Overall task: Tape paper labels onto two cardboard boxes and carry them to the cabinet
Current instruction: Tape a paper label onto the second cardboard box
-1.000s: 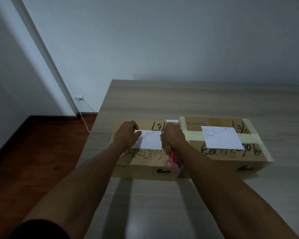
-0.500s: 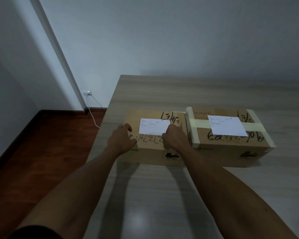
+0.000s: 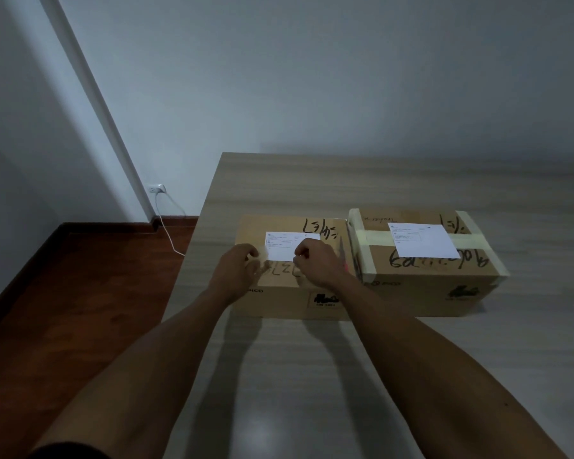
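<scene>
Label [image 3: 287, 244] on left box [image 3: 289, 293]: both hands [image 3: 236, 271] [image 3: 315, 263] curled, grip unclear.

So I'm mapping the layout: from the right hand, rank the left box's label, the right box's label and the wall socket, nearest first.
From the right hand:
1. Left box's label, touching it.
2. Right box's label, to its right.
3. Wall socket, far left on the wall.

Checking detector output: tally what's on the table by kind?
Cardboard boxes: 2, left box and right box
Paper labels: 2, left label and right label
Total: 4
</scene>
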